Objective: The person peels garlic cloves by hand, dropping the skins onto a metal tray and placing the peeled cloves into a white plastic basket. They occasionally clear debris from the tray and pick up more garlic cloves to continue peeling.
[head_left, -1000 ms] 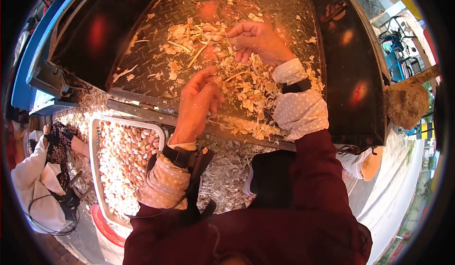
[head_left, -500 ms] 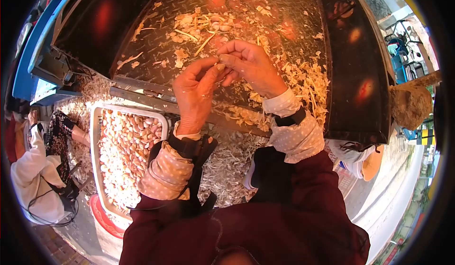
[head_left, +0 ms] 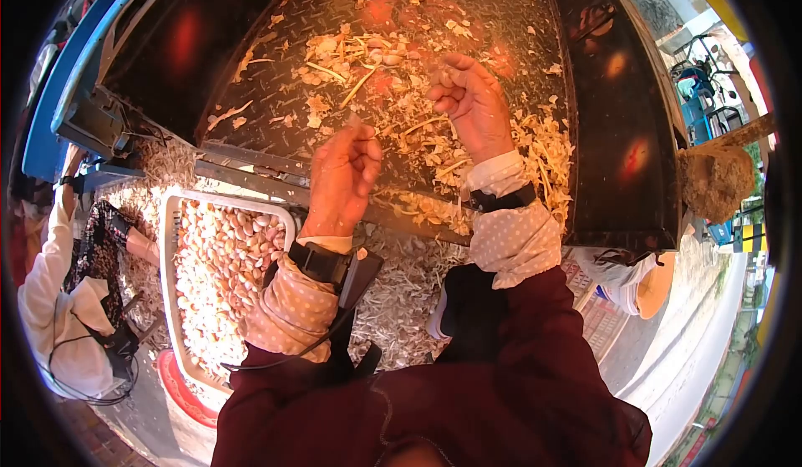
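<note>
My left hand (head_left: 342, 175) is above the near edge of the dark metal tread plate (head_left: 276, 104), fingers curled, with a thin pale flake like garlic skin at its fingertips. Farther forward and to the right, my right hand (head_left: 476, 108) is closed, its thumb and fingers pinched; what they hold is too small to make out. Between and beyond the hands lie peeled skins and stalks (head_left: 322, 70) and a few garlic cloves (head_left: 388, 56). More dry skins (head_left: 543, 154) are heaped beside my right wrist. A white basket (head_left: 170, 258) full of cloves (head_left: 225, 258) stands left of my left forearm.
Dark side walls (head_left: 622, 116) flank the plate. Skins (head_left: 401, 300) litter the ground below it. A red round basket (head_left: 180, 396) is partly under the white one. At the far left sits another person in a white sleeve (head_left: 52, 258). A stone-like block (head_left: 717, 183) is at right.
My hands, together before, have come apart: the right has moved forward and right, the left slightly down. The other person's arm at the left now reaches up toward the blue frame.
</note>
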{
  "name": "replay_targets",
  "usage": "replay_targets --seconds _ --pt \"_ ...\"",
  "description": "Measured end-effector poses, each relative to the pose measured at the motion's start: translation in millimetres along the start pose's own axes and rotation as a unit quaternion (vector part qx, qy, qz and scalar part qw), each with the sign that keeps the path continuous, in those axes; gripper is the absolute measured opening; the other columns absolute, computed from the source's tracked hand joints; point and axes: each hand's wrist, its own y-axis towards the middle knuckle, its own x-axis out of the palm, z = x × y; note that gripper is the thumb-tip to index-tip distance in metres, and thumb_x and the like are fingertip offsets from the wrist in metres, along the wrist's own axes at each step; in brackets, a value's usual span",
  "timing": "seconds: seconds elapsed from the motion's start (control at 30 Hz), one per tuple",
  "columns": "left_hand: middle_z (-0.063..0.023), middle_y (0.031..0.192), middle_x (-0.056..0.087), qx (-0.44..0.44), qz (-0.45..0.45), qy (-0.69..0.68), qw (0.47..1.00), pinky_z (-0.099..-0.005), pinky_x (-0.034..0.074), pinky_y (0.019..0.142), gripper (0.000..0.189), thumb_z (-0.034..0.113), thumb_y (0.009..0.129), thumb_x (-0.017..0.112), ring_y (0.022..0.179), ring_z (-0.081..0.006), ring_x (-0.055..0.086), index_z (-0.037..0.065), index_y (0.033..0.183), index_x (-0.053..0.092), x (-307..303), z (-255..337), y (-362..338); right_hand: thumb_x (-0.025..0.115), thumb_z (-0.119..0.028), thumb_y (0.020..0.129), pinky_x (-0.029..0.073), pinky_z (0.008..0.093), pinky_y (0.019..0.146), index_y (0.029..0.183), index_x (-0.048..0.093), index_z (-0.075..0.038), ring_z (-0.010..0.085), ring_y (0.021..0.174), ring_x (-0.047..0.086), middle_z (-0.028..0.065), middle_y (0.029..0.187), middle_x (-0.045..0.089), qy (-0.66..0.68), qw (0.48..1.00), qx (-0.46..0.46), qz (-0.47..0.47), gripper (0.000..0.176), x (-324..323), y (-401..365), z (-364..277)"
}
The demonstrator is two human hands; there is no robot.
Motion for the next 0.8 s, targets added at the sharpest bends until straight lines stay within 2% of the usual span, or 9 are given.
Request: replay_targets --seconds 0.17,0.3,0.37,0.4,0.47,0.57,0.7,0.77,0.8 --pt "-0.0063 0.083 0.062 -0.018 -0.014 0.023 0.999 -0.0179 0.029 0.038 0.020 0.016 0.095 0.055 0.056 -0.0090 0.052 0.000 0.107 0.059 -6 -4 2 0.060 -0.009 0.090 0.051 0.0210 0.048 0.093 0.058 0.004 0.0150 0.058 0.065 0.0086 0.076 0.064 0.051 0.995 0.001 0.091 0.013 -44 74 -9" --pt "-0.0084 0.092 0.062 -0.009 0.014 0.048 0.999 -0.0175 0.031 0.041 0.025 0.013 0.094 0.056 0.060 -0.0103 0.053 -0.002 0.113 0.058 -3 -3 5 0.060 -0.008 0.089 0.047 0.0233 0.045 0.093 0.060 0.005 0.0119 0.053 0.063 0.0109 0.073 0.067 -0.301 0.954 -0.010 0.004 0.014 -43 101 0" --pt "-0.0088 0.094 0.062 -0.006 0.029 0.044 0.999 -0.0174 0.032 0.042 0.027 0.013 0.093 0.056 0.061 -0.0106 0.054 -0.003 0.115 0.057 -2 -5 4 0.062 -0.008 0.087 0.049 0.0323 0.050 0.089 0.063 0.006 0.0188 0.055 0.065 0.0153 0.076 0.068 -0.606 0.795 -0.004 -0.040 0.014 -41 112 6" --pt "-0.0087 0.094 0.062 -0.010 0.021 0.047 0.999 -0.0173 0.033 0.043 0.027 0.012 0.093 0.055 0.062 -0.0106 0.054 -0.003 0.116 0.057 -2 -4 5 0.062 -0.008 0.087 0.049 0.0323 0.050 0.089 0.063 0.006 0.0188 0.055 0.065 0.0153 0.076 0.068 -0.605 0.795 -0.005 -0.040 0.014 -43 121 13" --pt "-0.0085 0.093 0.062 -0.013 0.013 0.051 0.999 -0.0172 0.033 0.043 0.027 0.011 0.093 0.054 0.062 -0.0107 0.054 -0.003 0.116 0.057 -3 -4 6 0.062 -0.010 0.085 0.051 0.0400 0.058 0.087 0.065 0.004 0.0292 0.063 0.065 0.0191 0.075 0.066 -0.739 0.625 -0.199 -0.156 0.014 -55 134 32" --pt "-0.0085 0.092 0.062 -0.013 0.011 0.044 0.999 -0.0173 0.034 0.043 0.026 0.011 0.093 0.054 0.063 -0.0104 0.055 -0.003 0.115 0.057 -5 -5 7 0.062 -0.012 0.084 0.051 0.0423 0.067 0.086 0.065 0.003 0.0379 0.072 0.063 0.0220 0.072 0.063 -0.740 0.628 -0.178 -0.161 0.015 -53 132 27" --pt "-0.0072 0.088 0.062 -0.010 -0.003 0.046 0.999 -0.0172 0.033 0.042 0.023 0.010 0.093 0.054 0.060 -0.0096 0.054 -0.003 0.112 0.058 -5 -6 9 0.061 -0.009 0.084 0.053 0.0382 0.058 0.085 0.066 0.003 0.0297 0.063 0.066 0.0173 0.066 0.063 -0.717 0.672 -0.112 -0.148 0.013 -40 113 13" --pt "-0.0068 0.086 0.062 -0.011 -0.001 0.047 0.999 -0.0173 0.033 0.042 0.023 0.010 0.093 0.054 0.059 -0.0094 0.054 -0.003 0.111 0.058 -4 -7 8 0.060 -0.008 0.086 0.051 0.0299 0.047 0.086 0.065 0.003 0.0184 0.055 0.065 0.0096 0.062 0.062 -0.512 0.855 0.033 -0.079 0.012 -29 96 6" --pt "-0.0067 0.086 0.062 -0.019 0.000 0.047 0.999 -0.0173 0.033 0.042 0.022 0.010 0.093 0.054 0.059 -0.0093 0.054 -0.003 0.111 0.058 -2 -8 7 0.060 -0.008 0.086 0.051 0.0299 0.047 0.086 0.065 0.003 0.0184 0.055 0.065 0.0096 0.062 0.062 -0.513 0.854 0.033 -0.080 0.012 -20 88 5"
